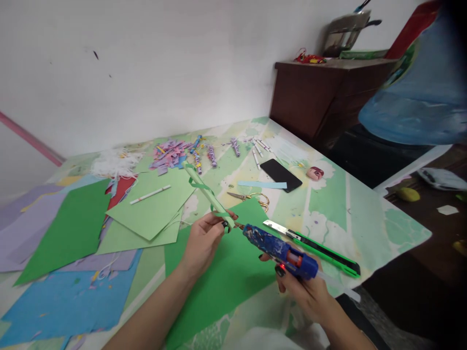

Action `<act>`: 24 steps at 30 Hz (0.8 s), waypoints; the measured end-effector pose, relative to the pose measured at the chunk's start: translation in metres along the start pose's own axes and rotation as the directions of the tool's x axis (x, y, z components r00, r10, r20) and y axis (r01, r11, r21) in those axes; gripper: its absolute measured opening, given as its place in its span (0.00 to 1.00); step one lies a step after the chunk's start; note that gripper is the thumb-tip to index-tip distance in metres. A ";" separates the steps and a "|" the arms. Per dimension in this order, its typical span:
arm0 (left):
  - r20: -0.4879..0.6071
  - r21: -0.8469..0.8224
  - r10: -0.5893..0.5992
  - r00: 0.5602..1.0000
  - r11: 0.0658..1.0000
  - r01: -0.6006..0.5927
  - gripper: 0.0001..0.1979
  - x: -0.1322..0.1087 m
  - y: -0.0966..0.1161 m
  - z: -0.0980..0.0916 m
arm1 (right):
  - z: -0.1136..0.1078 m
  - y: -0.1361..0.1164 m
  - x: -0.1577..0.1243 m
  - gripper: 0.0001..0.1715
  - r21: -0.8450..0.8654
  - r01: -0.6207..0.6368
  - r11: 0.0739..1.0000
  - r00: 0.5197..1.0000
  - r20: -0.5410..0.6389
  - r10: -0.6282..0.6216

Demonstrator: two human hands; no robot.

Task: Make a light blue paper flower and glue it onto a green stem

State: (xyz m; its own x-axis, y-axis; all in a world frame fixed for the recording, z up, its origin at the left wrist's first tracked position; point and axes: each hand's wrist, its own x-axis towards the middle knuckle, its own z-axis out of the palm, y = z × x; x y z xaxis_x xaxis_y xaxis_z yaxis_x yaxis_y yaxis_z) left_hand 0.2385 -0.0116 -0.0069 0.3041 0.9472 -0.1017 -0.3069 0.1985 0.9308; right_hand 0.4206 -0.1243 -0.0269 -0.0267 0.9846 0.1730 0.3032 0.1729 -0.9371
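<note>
My left hand [204, 240] is closed around the near end of a thin light-green paper stick [206, 192] wound with a darker green strip; the stick points away toward the far side of the table. My right hand [304, 287] grips a blue hot glue gun [280, 250] smeared with old glue. Its nozzle points left and nearly touches the stick's near end by my left fingers. Both hands hover over a green paper sheet [226, 277].
A green utility knife [314, 248] with its blade out lies right of the glue gun. Scissors [251, 197], a black phone [280, 175] and a light blue strip lie beyond. Coloured paper sheets [73, 228] cover the left; paper scraps [171, 153] lie at the back. A wooden cabinet [328, 92] stands far right.
</note>
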 end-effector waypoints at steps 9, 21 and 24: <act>-0.034 -0.016 -0.016 0.999 1.000 0.016 0.09 0.000 0.000 0.000 | 0.002 0.007 0.000 0.07 -0.034 -0.023 0.999 1.000 -0.011 0.022; -0.030 -0.023 -0.023 0.999 0.999 0.022 0.10 -0.001 0.001 0.001 | 0.003 0.004 0.004 0.08 -0.074 -0.022 0.997 1.000 -0.005 0.021; -0.031 -0.024 -0.018 0.999 1.000 0.017 0.10 -0.001 0.001 0.002 | 0.003 0.006 0.003 0.08 -0.073 -0.020 0.997 1.000 -0.003 0.020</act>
State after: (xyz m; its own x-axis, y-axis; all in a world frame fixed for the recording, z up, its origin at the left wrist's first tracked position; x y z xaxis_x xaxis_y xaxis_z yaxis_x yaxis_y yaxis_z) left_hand 0.2392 -0.0132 -0.0053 0.2813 0.9509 -0.1290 -0.3234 0.2205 0.9202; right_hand 0.4195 -0.1202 -0.0325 -0.0176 0.9878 0.1550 0.3725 0.1503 -0.9158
